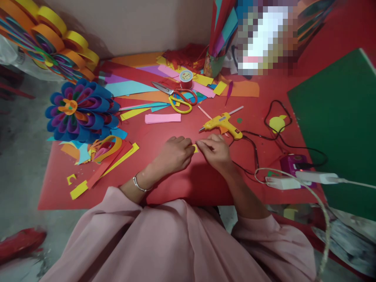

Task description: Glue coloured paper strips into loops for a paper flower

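Between my two hands, close above the red table, is a small yellow paper piece (pixel 196 148), mostly covered by fingers. My left hand (pixel 175 154) is closed with its fingers curled at the left side of this piece. From the right, my right hand (pixel 216 150) pinches at its upper edge with thumb and forefinger. A yellow hot glue gun (pixel 223 124) lies just beyond my right hand, its nozzle pointing left. Farther back are scissors (pixel 179 101) with one red and one yellow handle, and a stack of pink paper strips (pixel 163 118).
On the left stand a blue layered paper flower (pixel 80 111) and loose strips (pixel 110 164). A thread spool (pixel 186 79) sits behind the scissors. Black cord (pixel 255 147) runs right to a purple power box (pixel 293 164) with white plugs, beside a green board (pixel 337 117).
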Motion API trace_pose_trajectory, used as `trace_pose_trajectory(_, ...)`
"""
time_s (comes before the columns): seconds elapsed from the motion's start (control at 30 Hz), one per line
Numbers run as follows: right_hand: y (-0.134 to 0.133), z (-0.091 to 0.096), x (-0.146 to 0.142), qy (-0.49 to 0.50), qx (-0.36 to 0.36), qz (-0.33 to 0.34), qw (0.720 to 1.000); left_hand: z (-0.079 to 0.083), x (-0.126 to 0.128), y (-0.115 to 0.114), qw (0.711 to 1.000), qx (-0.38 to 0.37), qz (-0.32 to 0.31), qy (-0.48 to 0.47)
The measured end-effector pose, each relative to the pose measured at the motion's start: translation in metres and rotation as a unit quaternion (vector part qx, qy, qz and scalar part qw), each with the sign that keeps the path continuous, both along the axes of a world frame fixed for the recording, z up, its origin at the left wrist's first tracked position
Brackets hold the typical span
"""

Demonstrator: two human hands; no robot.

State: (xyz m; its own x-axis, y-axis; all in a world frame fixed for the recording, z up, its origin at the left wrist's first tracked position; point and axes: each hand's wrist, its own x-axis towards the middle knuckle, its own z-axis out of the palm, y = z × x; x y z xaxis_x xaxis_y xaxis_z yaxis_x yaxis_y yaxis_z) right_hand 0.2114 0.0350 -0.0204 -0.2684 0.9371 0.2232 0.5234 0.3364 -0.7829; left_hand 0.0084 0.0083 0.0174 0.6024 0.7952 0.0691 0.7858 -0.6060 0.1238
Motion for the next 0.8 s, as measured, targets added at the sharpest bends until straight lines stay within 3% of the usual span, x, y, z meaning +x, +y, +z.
trace_pose_trajectory(0.3,-0.003,-0.004,0.002,0.078,-0.011,-0.006,0.997,0.004,0.001,0.0,1.0,-0.007,0.001,0.001)
trace_pose_trajectory(0.53,-0.011,-0.005,0.002,0.135,-0.112,-0.041,0.984,0.001,0.0,0.001,1.0,-0.005,-0.001,-0.002)
trace_pose_trajectory(0.8,-0.011,-0.002,0.0,0.014,0.032,0.009,0.999,0.001,0.0,0.0,1.0,-0.007,0.001,-0.008)
